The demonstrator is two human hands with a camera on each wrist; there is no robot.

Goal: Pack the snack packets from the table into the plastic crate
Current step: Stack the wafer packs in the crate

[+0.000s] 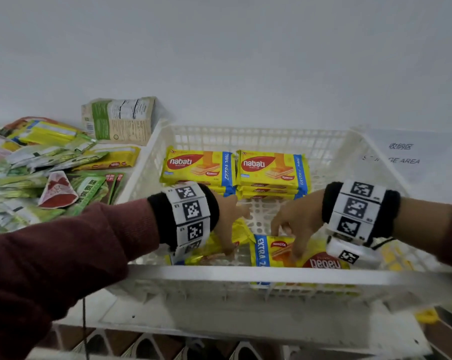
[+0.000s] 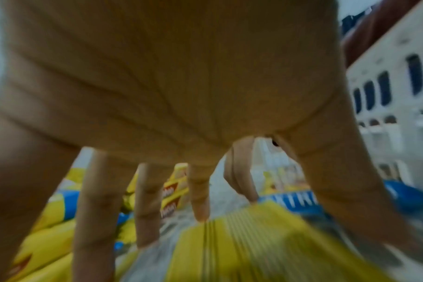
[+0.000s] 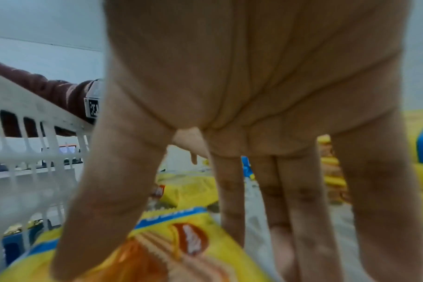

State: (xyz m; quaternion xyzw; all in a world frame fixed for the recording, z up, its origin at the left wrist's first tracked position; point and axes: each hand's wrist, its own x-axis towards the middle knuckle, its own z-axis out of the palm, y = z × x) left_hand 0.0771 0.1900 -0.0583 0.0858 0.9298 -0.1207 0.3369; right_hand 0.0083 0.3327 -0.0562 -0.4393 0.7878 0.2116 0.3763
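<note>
The white plastic crate (image 1: pixel 245 274) holds two stacks of yellow wafer packets (image 1: pixel 199 165) along its far wall. Both my hands reach down into its near half. My left hand (image 1: pixel 235 229) has straight, spread fingers over a yellow packet (image 1: pixel 212 250) at the near left. In the left wrist view that packet (image 2: pixel 254 251) is blurred under my left hand (image 2: pixel 266 219). My right hand (image 1: pixel 287 240) touches another yellow packet (image 1: pixel 321 261) at the near right with straight fingers. The right wrist view shows my right hand (image 3: pixel 181 219) straddling this packet (image 3: pixel 145 257).
On the table left of the crate lies a loose pile of green and yellow snack packets (image 1: pixel 38 172), with a green and beige bag (image 1: pixel 121 120) standing against the wall. A paper sign (image 1: pixel 401 154) lies to the right. The crate's slotted wall (image 3: pixel 36 152) stands close to my right thumb.
</note>
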